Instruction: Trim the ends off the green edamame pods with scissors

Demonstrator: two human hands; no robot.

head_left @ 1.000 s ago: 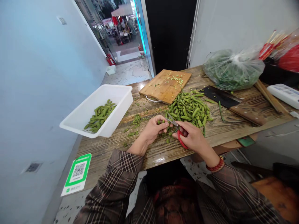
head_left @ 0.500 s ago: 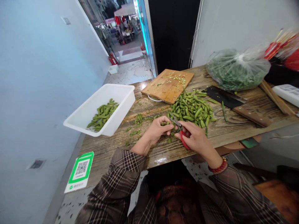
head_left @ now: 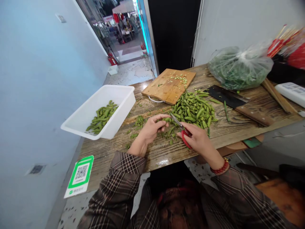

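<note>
Head view: compared with one second earlier, a slight shift of the left hand (head_left: 150, 126) away from the right hand (head_left: 196, 138), with a straighter index finger and a looser curl. Same placement as before for the white tub (head_left: 124, 111) and the cutting board (head_left: 154, 89).

Left hand: partly open, in a light pinch on a green pod (head_left: 168, 120) between thumb and fingers. Right hand: closed around the red loop handles of the scissors (head_left: 186, 140), with metal blades angled toward the left hand and tips just beside the pod. Blade opening: too small to tell. At the right wrist: a red braided bracelet (head_left: 220, 167).

Beneath both hands: a bench (head_left: 102, 154) of wood with dark, streaked grain and a glossy patch near the front edge. Just beyond the right hand: a loose pile of pods (head_left: 195, 109), plump, curved and matt green. Left of the left hand: small green clippings (head_left: 139, 121), in scattered clusters.

Farther left of the left hand: the white tub, rectangular, smooth and deep-walled, with a small heap of pods (head_left: 102, 117) on its floor. Beyond both hands: the cutting board, flat pale wood with a curved metal handle, strewn with pale bits. Right of the right hand: a cleaver (head_left: 226, 97), dark-bladed and wooden-handled; behind it, a knotted clear plastic bag (head_left: 240, 68), bulging with leafy greens.
</note>
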